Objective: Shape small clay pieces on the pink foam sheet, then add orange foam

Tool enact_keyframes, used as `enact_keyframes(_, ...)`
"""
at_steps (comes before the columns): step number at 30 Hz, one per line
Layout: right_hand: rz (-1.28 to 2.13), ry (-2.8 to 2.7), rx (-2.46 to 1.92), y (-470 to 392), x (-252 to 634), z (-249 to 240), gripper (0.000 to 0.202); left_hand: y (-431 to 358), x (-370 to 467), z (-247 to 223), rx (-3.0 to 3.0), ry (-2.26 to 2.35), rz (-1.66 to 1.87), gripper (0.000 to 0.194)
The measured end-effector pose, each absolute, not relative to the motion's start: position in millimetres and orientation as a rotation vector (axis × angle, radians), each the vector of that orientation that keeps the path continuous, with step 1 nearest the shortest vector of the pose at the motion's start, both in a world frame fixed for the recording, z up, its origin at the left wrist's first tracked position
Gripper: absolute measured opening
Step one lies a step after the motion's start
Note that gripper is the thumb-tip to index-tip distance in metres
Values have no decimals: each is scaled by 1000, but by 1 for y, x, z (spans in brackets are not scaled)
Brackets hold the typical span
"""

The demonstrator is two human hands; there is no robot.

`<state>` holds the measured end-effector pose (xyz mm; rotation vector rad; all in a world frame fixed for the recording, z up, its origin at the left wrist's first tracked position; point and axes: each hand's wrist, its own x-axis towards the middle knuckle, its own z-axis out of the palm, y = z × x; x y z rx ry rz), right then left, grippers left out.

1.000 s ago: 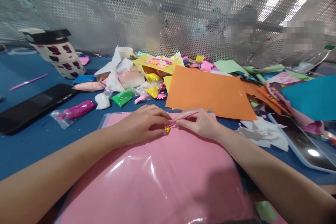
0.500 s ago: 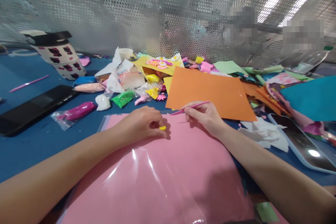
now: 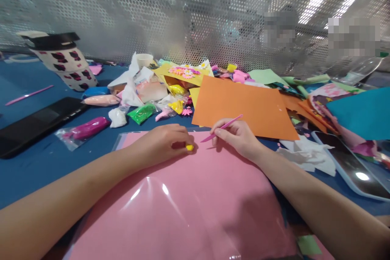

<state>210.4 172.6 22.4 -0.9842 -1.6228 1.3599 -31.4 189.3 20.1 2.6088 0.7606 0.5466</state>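
Note:
Between the thumb and fingertips of my left hand (image 3: 166, 142) is a small lump of yellow clay (image 3: 189, 147). My right hand (image 3: 234, 136) pinches a thin pink plastic clay knife (image 3: 224, 128), its pointed tip slanting down to the left, a short way from the clay. Both hands rest over pink paper in a clear plastic sleeve (image 3: 195, 195), which covers the table in front of me. Light glints off the plastic.
Orange paper (image 3: 240, 107) lies just beyond my right hand. Bagged clay, including a green pack (image 3: 142, 113) and a magenta pack (image 3: 89, 128), sits behind my left hand. A patterned tumbler (image 3: 68, 63) stands left; a phone (image 3: 350, 164) and crumpled tissue (image 3: 307, 153) lie right.
The clay knife's tip has swung lower and nearer the left hand, so the tool now tilts more steeply. The yellow clay shows a little more at the left fingertips.

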Motion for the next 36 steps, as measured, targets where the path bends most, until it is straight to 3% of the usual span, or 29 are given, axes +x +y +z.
enact_keyframes(8, 1409, -1781, -873, 166, 207, 19, 20, 187, -29, 14, 2846, 753, 588, 38)
enact_keyframes(11, 1233, -1947, -904, 164, 206, 18, 18, 187, -27, 13, 2878, 762, 518, 35)
enact_keyframes(16, 652, -2303, -954, 163, 206, 21, 19, 187, -28, 17, 2768, 809, 466, 25)
enact_keyframes(20, 652, -2296, -930, 164, 206, 23, 21, 188, -31, 17, 2749, 766, 477, 17)
enact_keyframes(36, 262, -2461, -925, 156, 202, 17, 20, 188, -32, 17, 2746, 806, 446, 15)
